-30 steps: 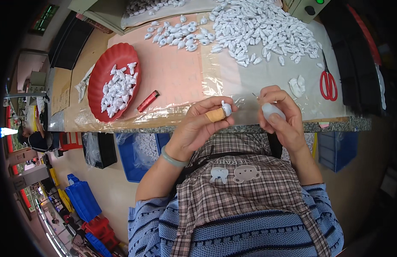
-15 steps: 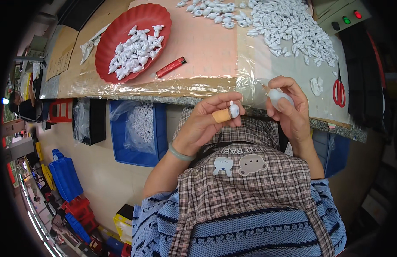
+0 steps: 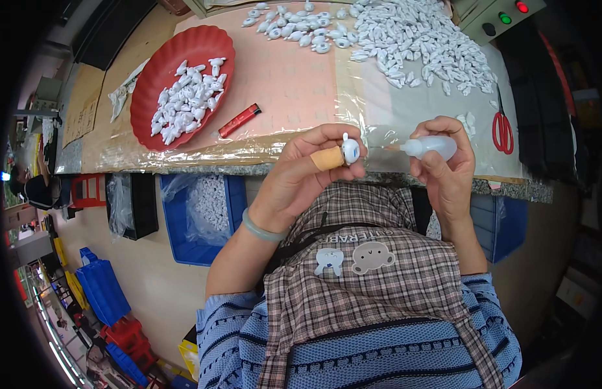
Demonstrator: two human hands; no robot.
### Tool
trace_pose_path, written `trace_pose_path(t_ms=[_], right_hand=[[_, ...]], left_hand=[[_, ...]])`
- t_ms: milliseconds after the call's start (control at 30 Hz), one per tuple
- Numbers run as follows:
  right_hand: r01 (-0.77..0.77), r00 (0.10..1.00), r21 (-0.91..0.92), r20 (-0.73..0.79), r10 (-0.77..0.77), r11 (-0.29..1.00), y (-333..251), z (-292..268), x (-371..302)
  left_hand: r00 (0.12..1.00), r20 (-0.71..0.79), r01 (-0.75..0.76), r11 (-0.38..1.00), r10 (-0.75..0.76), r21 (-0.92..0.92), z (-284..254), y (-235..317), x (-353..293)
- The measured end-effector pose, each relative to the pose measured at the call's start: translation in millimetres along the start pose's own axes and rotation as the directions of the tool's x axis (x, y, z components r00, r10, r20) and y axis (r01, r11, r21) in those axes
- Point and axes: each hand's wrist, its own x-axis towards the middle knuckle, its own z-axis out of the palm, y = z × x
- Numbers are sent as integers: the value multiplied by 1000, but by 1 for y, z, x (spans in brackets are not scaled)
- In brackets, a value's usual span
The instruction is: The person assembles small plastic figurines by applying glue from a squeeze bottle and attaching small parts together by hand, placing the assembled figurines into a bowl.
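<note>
Pinching a small white rounded piece (image 3: 351,153) in my left hand (image 3: 296,167), I am holding it to the right of the red scalloped bowl (image 3: 147,87) and closer to my body. A stub is sticking up from the piece and a bluish mark is showing on its face. A tan wrap (image 3: 327,159) is covering my left thumb. My right hand (image 3: 451,170) is clasping a translucent squeeze bottle (image 3: 434,148), farther right of the bowl, and its thin nozzle is pointing leftward at the piece without touching it. My hands are staying apart from each other, each closed around its own thing.

On the tabletop (image 3: 291,81), a red lighter (image 3: 239,121) is lying just beside the bowl, at its right. Many small white figures (image 3: 187,100) are sitting inside the bowl. Beyond it and to its right, round white pieces (image 3: 294,27) are lying scattered, and farther right a big heap of slender white pieces (image 3: 421,42) is spreading out. Red-handled scissors (image 3: 502,133) are resting well to the right of the bowl. Below it, under the tabletop's edge, a blue bin (image 3: 236,198) is holding more white pieces.
</note>
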Motion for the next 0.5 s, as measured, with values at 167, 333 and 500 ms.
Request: trace_pose_path(t_ms=[167, 333, 500], right_hand=[[161, 985, -215, -26, -170, 963, -8, 0, -3], [248, 968, -251, 28, -249, 936, -8, -2, -8], [261, 965, -228, 54, -255, 938, -6, -5, -9]], left_hand=[[1000, -9, 8, 999, -9, -31, 3, -12, -1], [1000, -21, 4, 998, -5, -65, 1, -20, -2], [997, -69, 16, 1000, -18, -27, 2, -21, -3]])
